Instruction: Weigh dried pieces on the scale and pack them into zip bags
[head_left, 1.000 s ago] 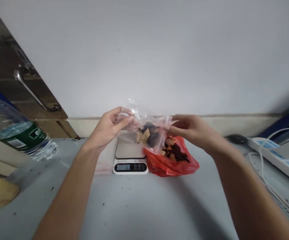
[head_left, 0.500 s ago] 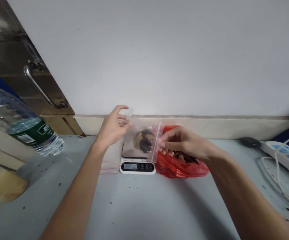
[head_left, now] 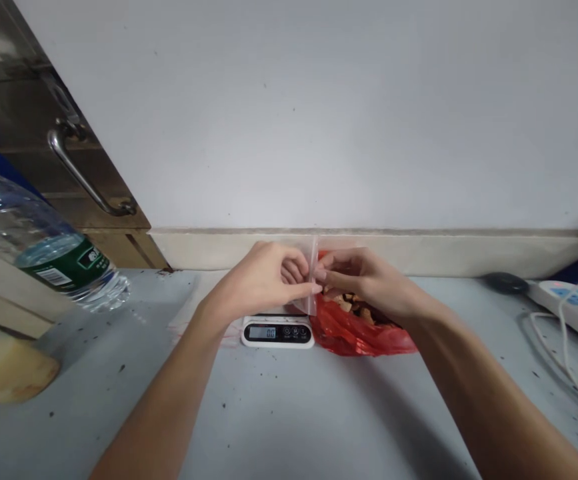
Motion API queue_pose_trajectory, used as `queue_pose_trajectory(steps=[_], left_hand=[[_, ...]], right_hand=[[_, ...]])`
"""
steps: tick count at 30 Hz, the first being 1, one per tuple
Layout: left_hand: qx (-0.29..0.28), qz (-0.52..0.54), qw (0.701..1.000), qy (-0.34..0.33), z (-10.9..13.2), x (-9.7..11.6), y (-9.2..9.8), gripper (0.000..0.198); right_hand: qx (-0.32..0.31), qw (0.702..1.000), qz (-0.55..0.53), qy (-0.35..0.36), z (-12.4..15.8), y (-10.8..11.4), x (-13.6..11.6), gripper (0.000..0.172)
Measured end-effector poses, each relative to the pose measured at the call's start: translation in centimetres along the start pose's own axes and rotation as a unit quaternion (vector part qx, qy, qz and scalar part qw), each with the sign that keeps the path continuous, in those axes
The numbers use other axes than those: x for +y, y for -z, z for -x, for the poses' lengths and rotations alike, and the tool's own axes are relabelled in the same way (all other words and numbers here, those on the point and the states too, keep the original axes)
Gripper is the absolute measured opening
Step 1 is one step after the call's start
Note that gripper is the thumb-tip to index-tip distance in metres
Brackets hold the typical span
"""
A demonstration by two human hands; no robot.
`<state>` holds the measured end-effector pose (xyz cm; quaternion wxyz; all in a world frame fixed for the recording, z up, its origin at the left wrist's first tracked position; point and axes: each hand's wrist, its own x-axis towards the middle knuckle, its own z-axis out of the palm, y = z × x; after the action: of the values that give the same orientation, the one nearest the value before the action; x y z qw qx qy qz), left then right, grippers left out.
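Observation:
A clear zip bag (head_left: 313, 267) hangs above the white digital scale (head_left: 277, 333), whose display reads 0.0. My left hand (head_left: 269, 277) pinches the bag's opening edge from the left and hides most of the bag and the dark pieces in it. From the right, my right hand (head_left: 363, 277) grips the same edge between thumb and fingers. Beneath my right hand, an open red plastic bag (head_left: 363, 337) holds brown dried pieces. More clear bags (head_left: 189, 317) lie flat left of the scale, partly behind my left wrist.
At the left are a water bottle (head_left: 63, 267) with a green label and a yellowish object (head_left: 9, 370). A white power strip (head_left: 576, 307) with a black plug (head_left: 506, 283) and white cable lies at the right. A white wall rises behind the grey counter (head_left: 289, 420).
My left hand has moved right and closed on the zip bag's edge beside my right hand. The bag's contents, visible before, are now hidden behind my left hand.

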<state>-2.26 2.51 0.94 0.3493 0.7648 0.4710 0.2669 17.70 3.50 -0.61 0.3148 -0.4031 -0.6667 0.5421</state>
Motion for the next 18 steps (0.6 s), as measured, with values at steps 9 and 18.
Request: queue_pose_trajectory(steps=[9, 18], left_hand=[[-0.077, 0.066, 0.994, 0.04, -0.1, -0.4, 0.6, 0.014], [-0.097, 0.052, 0.993, 0.048, -0.4, -1.0, -0.1, 0.016]], right_hand=[[-0.019, 0.997, -0.037, -0.057, -0.1, 0.1, 0.2, 0.017], [0.004, 0.995, 0.021, -0.096, 0.1, -0.1, -0.2, 0.017]])
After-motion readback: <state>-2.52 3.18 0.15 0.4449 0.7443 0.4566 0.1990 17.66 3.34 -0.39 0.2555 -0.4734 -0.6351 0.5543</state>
